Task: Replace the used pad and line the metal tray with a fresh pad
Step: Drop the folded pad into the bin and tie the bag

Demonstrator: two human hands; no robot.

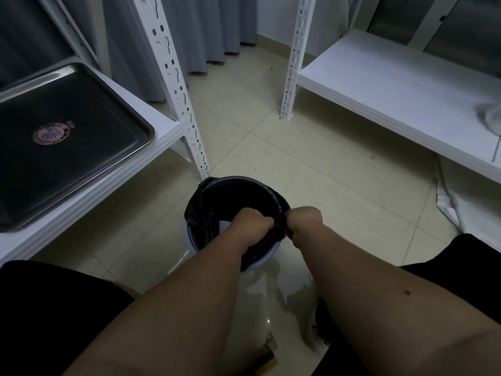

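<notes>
The bin (235, 221) liner is gripped by both hands (252, 221) (305, 221), pad (225, 226) inside. The tray (62, 142) is left bare at the shelf's (168, 131) front edge. A hard tug could tear the liner.

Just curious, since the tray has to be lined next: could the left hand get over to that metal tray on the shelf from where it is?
Probably yes, but not at once. The left hand grips the black bin liner. Nothing stands between it and the metal tray, which lies bare on the white shelf.
</notes>
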